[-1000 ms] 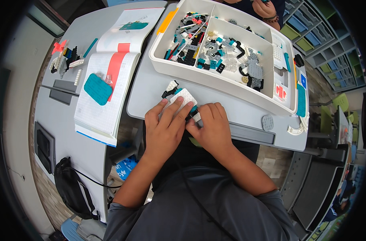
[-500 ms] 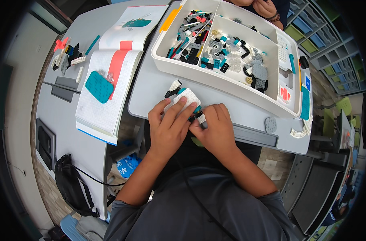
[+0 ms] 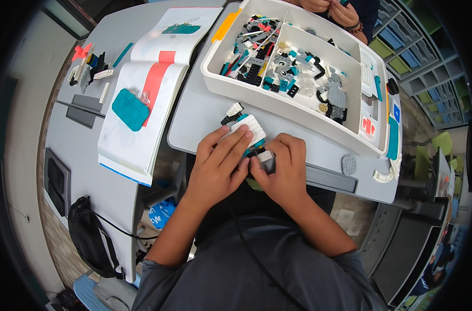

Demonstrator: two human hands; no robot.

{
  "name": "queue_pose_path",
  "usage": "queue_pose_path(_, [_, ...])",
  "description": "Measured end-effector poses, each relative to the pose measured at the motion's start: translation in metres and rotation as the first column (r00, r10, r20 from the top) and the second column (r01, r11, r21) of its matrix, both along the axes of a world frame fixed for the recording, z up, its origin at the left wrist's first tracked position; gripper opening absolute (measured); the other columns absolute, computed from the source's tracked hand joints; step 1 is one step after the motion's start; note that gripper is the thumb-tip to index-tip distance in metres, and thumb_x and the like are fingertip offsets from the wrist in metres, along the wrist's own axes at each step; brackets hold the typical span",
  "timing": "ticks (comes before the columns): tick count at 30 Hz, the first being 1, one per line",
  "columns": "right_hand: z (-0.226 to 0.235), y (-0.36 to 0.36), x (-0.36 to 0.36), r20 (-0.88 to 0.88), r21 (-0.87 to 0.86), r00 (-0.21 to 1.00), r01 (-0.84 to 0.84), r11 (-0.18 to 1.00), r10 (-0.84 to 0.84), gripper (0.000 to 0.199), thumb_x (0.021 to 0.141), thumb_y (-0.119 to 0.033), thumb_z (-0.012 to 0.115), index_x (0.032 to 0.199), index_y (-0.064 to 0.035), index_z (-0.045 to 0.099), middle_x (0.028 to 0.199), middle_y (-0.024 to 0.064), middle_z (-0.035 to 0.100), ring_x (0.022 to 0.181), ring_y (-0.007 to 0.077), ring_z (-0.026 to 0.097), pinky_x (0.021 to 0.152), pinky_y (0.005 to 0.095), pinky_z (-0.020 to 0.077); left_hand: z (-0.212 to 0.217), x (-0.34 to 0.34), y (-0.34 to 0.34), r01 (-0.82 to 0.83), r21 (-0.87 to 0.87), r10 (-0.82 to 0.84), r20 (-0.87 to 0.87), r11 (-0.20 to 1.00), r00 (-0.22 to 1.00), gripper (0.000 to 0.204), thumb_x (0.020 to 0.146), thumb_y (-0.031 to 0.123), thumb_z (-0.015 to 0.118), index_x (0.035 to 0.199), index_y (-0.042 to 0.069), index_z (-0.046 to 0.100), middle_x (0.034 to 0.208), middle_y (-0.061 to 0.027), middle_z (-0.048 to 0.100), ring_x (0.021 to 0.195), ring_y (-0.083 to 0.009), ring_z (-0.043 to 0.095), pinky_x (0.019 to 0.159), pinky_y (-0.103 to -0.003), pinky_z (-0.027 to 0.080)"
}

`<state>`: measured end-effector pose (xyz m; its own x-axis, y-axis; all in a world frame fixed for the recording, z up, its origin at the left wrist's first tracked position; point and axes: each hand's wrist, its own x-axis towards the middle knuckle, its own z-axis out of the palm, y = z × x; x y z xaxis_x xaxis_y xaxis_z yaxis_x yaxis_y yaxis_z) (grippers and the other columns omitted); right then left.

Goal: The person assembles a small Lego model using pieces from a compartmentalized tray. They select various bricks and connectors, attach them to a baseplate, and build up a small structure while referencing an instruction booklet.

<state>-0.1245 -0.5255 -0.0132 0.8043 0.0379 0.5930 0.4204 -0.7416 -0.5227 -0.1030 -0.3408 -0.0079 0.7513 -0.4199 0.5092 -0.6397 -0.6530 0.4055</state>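
Hands [image 3: 251, 168] beside parts-filled tray [image 3: 298, 111]

open instruction booklet [image 3: 142, 98] with a teal plate [image 3: 131, 109] on it, white parts tray [image 3: 298, 109] beside — black backpack [image 3: 91, 238] down on the floor

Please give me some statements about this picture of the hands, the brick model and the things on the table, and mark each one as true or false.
1. Both hands rest on the small brick model. True: left hand and right hand grip it together.
2. The white parts tray is empty. False: it holds many small pieces.
3. An open instruction booklet lies to the person's left of the tray. True.
4. The teal plate lies inside the tray. False: it lies on the booklet.
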Motion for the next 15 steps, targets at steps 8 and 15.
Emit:
queue_pose_path(8, [0.008,-0.008,0.006,0.102,-0.246,0.976,-0.164,0.955,0.194,0.04,0.076,-0.011,0.082,0.114,-0.0106,0.071,0.112,0.005,0.064,0.101,0.027,0.06,0.085,0.0402,0.0484,0.003,-0.001,0.005,0.031,0.021,-0.03,-0.04,0.999,0.999,0.058,0.084,0.002,0.072,0.14,0.008,0.064,0.149,-0.0064,0.059,0.135,-0.0337,0.05,0.109,-0.04,0.042])
queue_pose_path(15, [0.022,-0.02,0.028,0.066,-0.361,0.893,-0.394,0.845,0.444,0.032,0.075,-0.015,0.073,0.106,-0.0071,0.069,0.111,0.0071,0.065,0.1,0.0261,0.064,0.085,0.0388,0.0534,0.008,0.004,0.007,0.059,-0.002,-0.059,-0.103,0.998,0.993,0.061,0.082,-0.001,0.071,0.142,0.008,0.063,0.151,-0.0058,0.058,0.135,-0.0346,0.049,0.108,-0.041,0.043])
